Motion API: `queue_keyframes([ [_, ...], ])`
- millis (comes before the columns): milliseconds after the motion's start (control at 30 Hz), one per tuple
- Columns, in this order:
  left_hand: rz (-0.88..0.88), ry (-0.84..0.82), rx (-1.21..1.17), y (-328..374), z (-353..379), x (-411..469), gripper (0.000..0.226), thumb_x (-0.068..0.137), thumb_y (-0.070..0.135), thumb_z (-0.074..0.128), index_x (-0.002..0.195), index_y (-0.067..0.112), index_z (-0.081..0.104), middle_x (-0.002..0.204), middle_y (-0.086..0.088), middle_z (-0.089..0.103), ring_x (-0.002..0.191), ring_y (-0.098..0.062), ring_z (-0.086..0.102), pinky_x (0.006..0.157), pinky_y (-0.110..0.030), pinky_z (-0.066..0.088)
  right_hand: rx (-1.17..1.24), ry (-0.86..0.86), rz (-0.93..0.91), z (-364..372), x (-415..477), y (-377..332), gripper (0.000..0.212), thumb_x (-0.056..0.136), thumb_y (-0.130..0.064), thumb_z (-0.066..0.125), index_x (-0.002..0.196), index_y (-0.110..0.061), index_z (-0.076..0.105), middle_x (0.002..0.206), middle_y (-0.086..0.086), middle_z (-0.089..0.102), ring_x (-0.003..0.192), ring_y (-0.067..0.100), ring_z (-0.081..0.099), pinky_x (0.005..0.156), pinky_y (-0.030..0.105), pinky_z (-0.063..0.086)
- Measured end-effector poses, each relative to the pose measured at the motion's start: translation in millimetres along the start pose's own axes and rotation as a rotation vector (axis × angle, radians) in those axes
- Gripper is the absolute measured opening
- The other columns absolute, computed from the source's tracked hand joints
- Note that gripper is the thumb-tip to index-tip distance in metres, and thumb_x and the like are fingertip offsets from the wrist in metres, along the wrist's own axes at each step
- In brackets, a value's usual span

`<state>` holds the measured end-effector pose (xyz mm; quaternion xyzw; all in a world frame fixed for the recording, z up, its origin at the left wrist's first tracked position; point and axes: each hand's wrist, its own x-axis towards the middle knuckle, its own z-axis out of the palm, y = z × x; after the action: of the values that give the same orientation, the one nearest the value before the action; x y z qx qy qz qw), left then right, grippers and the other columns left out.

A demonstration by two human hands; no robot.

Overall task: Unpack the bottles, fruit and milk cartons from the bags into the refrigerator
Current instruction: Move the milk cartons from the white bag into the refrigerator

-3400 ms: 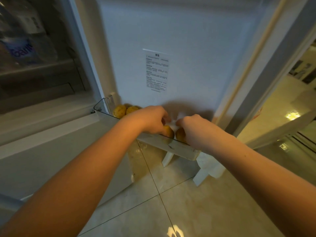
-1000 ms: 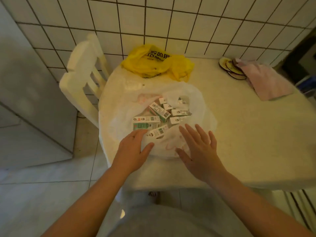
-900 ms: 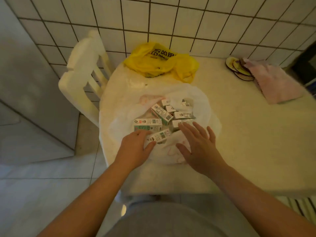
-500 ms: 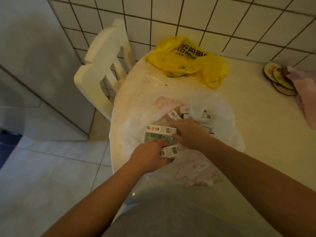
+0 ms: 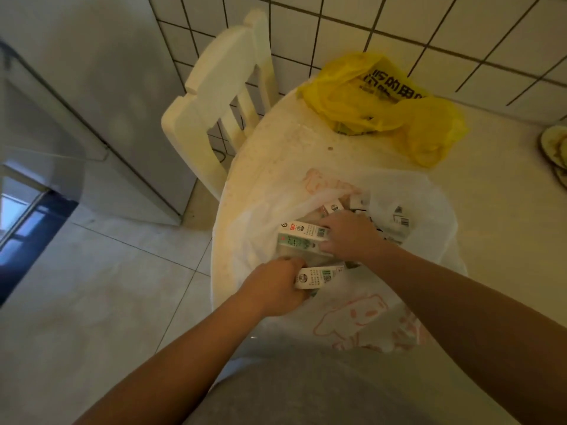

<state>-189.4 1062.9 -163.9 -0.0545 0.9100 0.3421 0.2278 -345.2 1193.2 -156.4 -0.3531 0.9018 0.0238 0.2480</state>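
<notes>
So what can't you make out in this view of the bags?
Head view:
- Count of milk cartons in the white bag: left hand, right hand and plastic folds cover them.
- Contents of the yellow bag: crumpled plastic hides them.
- The round discs: cut off by right edge.
- Carton print: too small.

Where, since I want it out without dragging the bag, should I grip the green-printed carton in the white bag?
Pinch the green-printed carton across its narrow width, on the two long sides, coming from above through the white bag's open mouth. It lies flat on its side, uncovered; the right hand grips one end.
</notes>
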Motion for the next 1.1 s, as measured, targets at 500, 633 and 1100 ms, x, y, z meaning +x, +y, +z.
queue_keyframes([
  [500,-0.147,0.347,-0.638,31.4,-31.3,-35.8,0.019,0.095,0.033,0.065,0.109,0.018,0.065,0.099,0.004,0.070,0.084,-0.010,0.067,0.069,-0.026,0.054,1.554,0.460,0.298,-49.6,-135.2,10.6,0.016,0.098,-0.015,0.059,0.093,-0.005,0.070,0.081,0.008,0.074,0.069,0.013,0.071,0.057,0.020,0.054],
  [633,-0.185,0.386,-0.986,52.0,-33.1,-67.5,0.022,0.097,0.030,0.063,0.113,0.014,0.067,0.107,-0.007,0.074,0.095,-0.022,0.072,0.080,-0.035,0.061,1.905,0.395,0.206,-47.8,-171.3,4.8,0.021,0.097,-0.014,0.058,0.110,0.000,0.066,0.102,0.015,0.075,0.093,0.025,0.071,0.075,0.033,0.056],
  [1100,-0.222,0.908,-0.941,61.5,21.2,-231.1,0.026,0.085,0.012,0.075,0.109,0.015,0.064,0.102,0.002,0.076,0.095,-0.013,0.073,0.075,-0.029,0.060,1.847,-0.010,-0.137,-9.8,-251.3,-60.7,0.054,0.071,-0.008,0.069,0.123,-0.006,0.057,0.114,0.014,0.072,0.107,0.029,0.070,0.083,0.037,0.058],
])
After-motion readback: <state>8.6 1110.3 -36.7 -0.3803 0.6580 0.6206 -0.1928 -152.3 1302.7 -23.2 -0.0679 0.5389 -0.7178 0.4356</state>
